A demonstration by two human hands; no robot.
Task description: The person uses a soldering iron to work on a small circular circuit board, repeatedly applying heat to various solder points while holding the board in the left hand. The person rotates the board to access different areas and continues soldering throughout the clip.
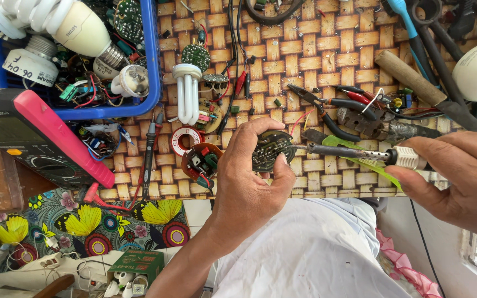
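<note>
The round circuit board [271, 150] is dark green, its face dotted with silvery solder points, and it sits upright between the fingers of the left hand [249, 182], thumb curled under one edge and fingertips hooked over the other. The right hand [459, 176] is closed around the white handle of a soldering iron [354, 153], whose metal tip touches the board's edge just beside the left thumb. Black-handled pliers [327, 107] lie beyond the fingertips on the woven mat [305, 49].
</note>
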